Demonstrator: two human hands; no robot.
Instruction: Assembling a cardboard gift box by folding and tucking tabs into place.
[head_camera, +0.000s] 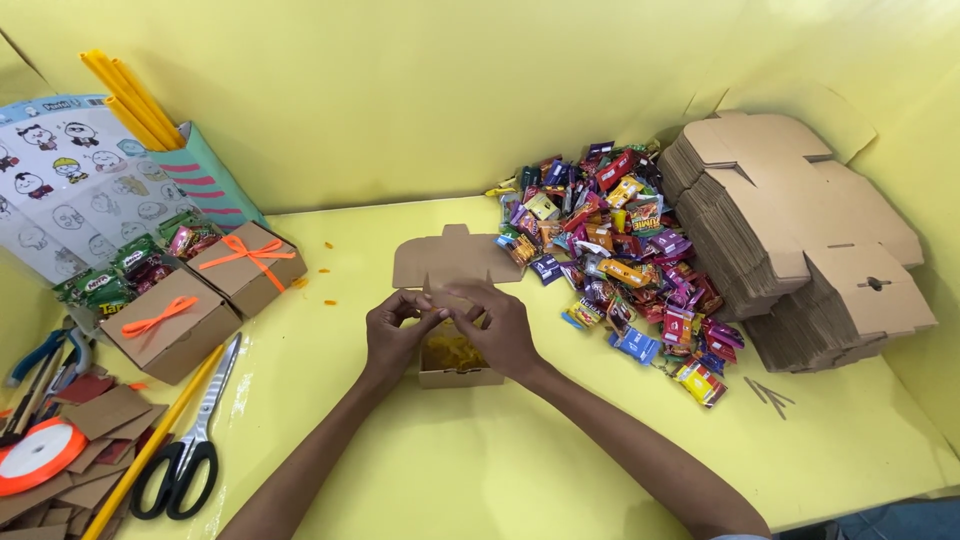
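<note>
Pinching something small, both hands, left hand (397, 335) and right hand (497, 330), meet directly above open cardboard box (455, 365); lid flap (455, 258) lies beyond.

2 closed ribbon-tied boxes (205, 290), 1 open box (455, 362), 1 pair of scissors (188, 450), 1 orange ribbon roll (38, 455), 2 hands (395, 335).

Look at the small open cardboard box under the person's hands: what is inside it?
Inside the open cardboard box, yellow filling shows, apparently shredded. The left hand and right hand cover the box's far part, so anything else there is hidden.
</note>
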